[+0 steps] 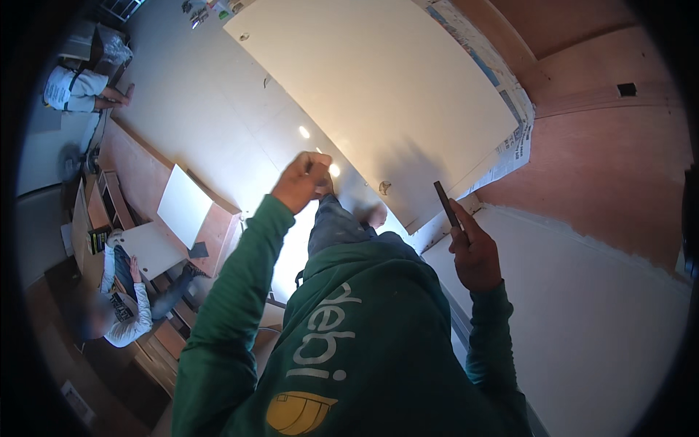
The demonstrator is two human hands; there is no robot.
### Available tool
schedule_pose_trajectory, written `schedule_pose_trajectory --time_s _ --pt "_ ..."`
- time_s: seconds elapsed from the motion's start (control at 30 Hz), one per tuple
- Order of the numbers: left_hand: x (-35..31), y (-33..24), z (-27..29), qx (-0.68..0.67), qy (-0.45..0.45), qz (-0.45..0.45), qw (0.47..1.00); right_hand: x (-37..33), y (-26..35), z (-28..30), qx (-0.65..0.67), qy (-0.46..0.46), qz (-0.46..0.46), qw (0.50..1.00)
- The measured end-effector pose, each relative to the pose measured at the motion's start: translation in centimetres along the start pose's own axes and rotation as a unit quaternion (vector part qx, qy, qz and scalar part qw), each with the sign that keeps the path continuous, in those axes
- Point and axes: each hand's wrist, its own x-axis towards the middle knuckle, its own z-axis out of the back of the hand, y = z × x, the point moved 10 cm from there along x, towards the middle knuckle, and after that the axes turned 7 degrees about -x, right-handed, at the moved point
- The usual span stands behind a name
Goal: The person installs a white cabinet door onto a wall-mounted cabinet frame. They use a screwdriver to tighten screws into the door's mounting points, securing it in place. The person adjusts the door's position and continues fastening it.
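Note:
My right hand is closed around a dark, slim, straight bar whose free end points up and to the left. It hovers beside the near right end of a large white panel. That panel has a round hole near its front corner and another at its far left corner. In front of my body, left of the panel's edge, my left hand is raised with its fingers curled together. Whether something small sits between those fingers cannot be made out.
Newspaper lies under the panel's right side. A reddish wooden board stands along the right. At lower left a person sits beside a smaller white panel; another person is at upper left. Wooden cabinet parts stand between them.

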Motion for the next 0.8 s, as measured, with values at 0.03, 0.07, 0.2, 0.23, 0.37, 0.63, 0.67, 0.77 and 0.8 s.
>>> schedule_pose_trajectory --time_s 0.03,0.07,0.2,0.23,0.37,0.63,0.67,0.77,0.8 --pt "0.7 1.7 -1.6 -0.034 0.011 0.006 0.999 0.2 0.0 -0.8 -0.036 -0.009 0.028 0.999" --pt "1.3 3.3 -3.0 -0.022 0.048 0.022 0.998 0.6 0.6 -1.6 -0.046 -0.001 0.057 0.997" --pt "3.3 5.7 -7.5 -0.125 0.106 0.079 0.983 1.7 3.3 -4.1 -0.139 0.071 0.083 0.984" --pt "3.7 5.8 -8.2 -0.123 0.136 0.091 0.979 1.9 3.7 -4.6 -0.165 0.078 0.079 0.980" --pt "4.1 5.8 -10.0 -0.126 0.211 0.115 0.963 2.7 5.4 -4.9 -0.177 0.059 0.115 0.976" --pt "4.2 6.5 -10.7 -0.154 0.194 0.121 0.961 3.9 6.4 -6.2 -0.214 0.122 0.023 0.969" --pt "4.1 6.4 -10.9 -0.158 0.202 0.118 0.959 3.9 6.5 -6.1 -0.225 0.131 0.013 0.965" --pt "4.3 6.3 -11.0 -0.179 0.199 0.097 0.959 4.2 6.3 -6.2 -0.232 0.156 0.003 0.960" --pt "4.4 5.8 -10.9 -0.186 0.193 0.086 0.960 4.4 6.3 -6.2 -0.229 0.156 0.003 0.961"
